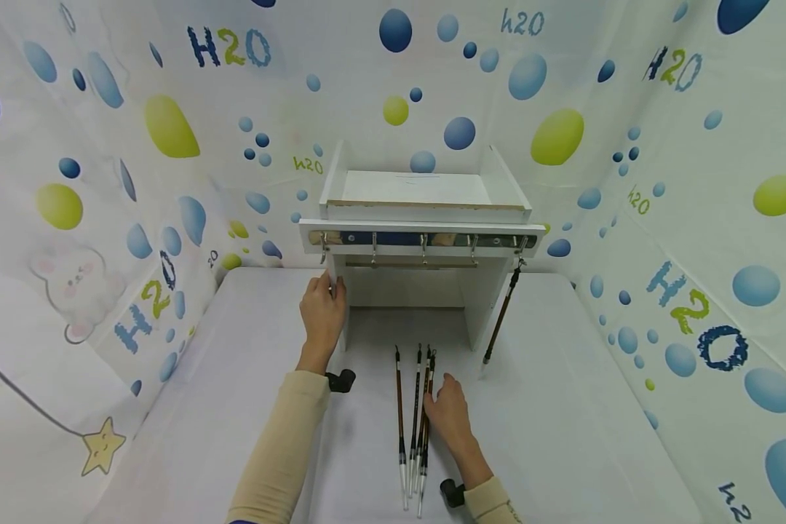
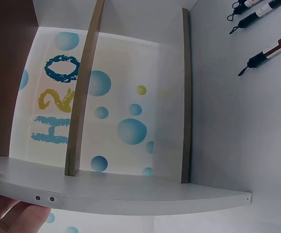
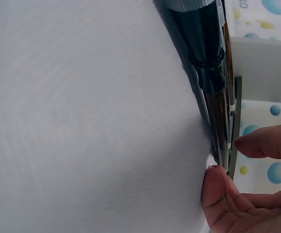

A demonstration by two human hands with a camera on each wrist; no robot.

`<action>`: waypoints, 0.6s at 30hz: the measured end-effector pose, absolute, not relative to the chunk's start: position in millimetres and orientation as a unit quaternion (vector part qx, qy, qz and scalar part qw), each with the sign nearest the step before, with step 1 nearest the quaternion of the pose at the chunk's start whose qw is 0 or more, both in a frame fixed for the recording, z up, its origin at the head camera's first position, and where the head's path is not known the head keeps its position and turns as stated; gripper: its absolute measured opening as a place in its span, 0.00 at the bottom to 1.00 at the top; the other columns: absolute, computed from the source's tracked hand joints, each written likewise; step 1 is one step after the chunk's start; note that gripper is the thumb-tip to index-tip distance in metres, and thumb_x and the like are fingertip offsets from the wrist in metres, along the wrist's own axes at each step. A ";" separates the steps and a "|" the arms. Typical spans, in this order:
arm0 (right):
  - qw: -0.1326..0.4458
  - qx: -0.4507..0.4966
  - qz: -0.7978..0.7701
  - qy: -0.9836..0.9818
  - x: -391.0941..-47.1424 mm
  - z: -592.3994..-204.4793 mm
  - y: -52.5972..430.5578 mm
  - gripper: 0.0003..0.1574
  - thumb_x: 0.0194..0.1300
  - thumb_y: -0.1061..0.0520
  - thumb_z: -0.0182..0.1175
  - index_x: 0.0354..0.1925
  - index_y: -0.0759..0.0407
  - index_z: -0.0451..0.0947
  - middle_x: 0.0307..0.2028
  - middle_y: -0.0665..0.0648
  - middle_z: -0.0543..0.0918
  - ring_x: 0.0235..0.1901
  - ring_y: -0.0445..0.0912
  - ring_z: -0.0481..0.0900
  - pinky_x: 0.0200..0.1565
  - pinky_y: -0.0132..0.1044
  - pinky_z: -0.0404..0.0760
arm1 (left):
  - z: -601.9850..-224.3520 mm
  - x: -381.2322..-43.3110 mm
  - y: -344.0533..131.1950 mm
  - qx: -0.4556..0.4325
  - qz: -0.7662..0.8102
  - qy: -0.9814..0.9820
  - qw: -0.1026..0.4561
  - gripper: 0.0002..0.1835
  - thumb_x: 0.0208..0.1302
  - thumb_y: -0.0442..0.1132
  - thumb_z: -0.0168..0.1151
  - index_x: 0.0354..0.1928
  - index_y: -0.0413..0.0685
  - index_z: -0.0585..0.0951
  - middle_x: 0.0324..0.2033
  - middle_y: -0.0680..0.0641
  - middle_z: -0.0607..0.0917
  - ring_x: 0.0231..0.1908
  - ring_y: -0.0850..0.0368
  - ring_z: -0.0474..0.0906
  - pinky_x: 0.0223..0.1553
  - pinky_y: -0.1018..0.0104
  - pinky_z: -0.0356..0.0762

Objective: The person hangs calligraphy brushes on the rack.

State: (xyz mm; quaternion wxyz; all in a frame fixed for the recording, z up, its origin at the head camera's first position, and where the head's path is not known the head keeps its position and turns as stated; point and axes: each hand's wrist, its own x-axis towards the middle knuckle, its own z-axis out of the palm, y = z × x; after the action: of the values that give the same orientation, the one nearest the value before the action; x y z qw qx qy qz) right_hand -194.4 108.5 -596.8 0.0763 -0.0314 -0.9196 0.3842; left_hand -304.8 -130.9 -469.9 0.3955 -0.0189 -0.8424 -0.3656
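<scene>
On the white table (image 1: 563, 400), the brushes (image 1: 415, 415) lay before the rack (image 1: 426, 212), whose side panel (image 2: 145, 199) the left hand (image 1: 323, 309) gripped. The right hand (image 1: 450, 415), thumb and fingers parted, seemed to hold none; picking up was probably the step, and it next required a gentle pinch.

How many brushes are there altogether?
5. A hanging brush is at the right end of the rack; a lone brush lies on the table; three bunched brushes lie beside the right hand. Another could be hidden in that bunch.
</scene>
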 end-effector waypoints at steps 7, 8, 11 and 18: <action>0.079 -0.035 0.378 -0.922 -195.9 -597.6 107.6 0.31 0.62 0.60 0.63 0.57 0.82 0.71 0.37 0.68 0.81 0.33 0.52 0.81 0.32 0.45 0.81 | -470.9 -305.4 -130.8 -0.022 -0.364 -0.843 0.395 0.15 0.71 0.38 0.58 0.50 0.32 0.82 0.33 0.33 0.83 0.32 0.37 0.84 0.31 0.43 0.81; 0.079 -0.035 0.379 -0.921 -196.0 -597.8 107.6 0.31 0.62 0.60 0.62 0.56 0.81 0.71 0.37 0.68 0.81 0.32 0.52 0.81 0.32 0.45 0.81 | -471.0 -305.5 -130.8 -0.022 -0.364 -0.843 0.395 0.15 0.71 0.38 0.58 0.50 0.33 0.82 0.33 0.33 0.83 0.32 0.37 0.85 0.31 0.43 0.81; 0.077 -0.033 0.384 -0.920 -195.8 -598.0 107.4 0.28 0.62 0.60 0.62 0.54 0.81 0.73 0.36 0.68 0.81 0.32 0.52 0.81 0.31 0.44 0.81 | -471.0 -305.5 -130.7 -0.021 -0.364 -0.844 0.394 0.15 0.71 0.38 0.58 0.50 0.32 0.82 0.33 0.32 0.83 0.31 0.38 0.85 0.31 0.44 0.81; 0.061 -0.037 0.386 -0.920 -196.9 -599.9 107.1 0.23 0.62 0.61 0.61 0.49 0.80 0.76 0.38 0.71 0.82 0.31 0.52 0.80 0.31 0.44 0.81 | -471.7 -304.6 -130.7 -0.020 -0.362 -0.842 0.400 0.15 0.71 0.37 0.58 0.51 0.32 0.83 0.32 0.32 0.83 0.31 0.37 0.84 0.30 0.44 0.81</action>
State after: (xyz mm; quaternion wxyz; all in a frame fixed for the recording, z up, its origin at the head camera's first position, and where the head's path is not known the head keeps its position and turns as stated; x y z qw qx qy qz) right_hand -196.9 107.1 -599.9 0.0608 -0.0371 -0.9195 0.3865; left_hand -304.6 -130.7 -471.7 0.3997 -0.0202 -0.8420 -0.3617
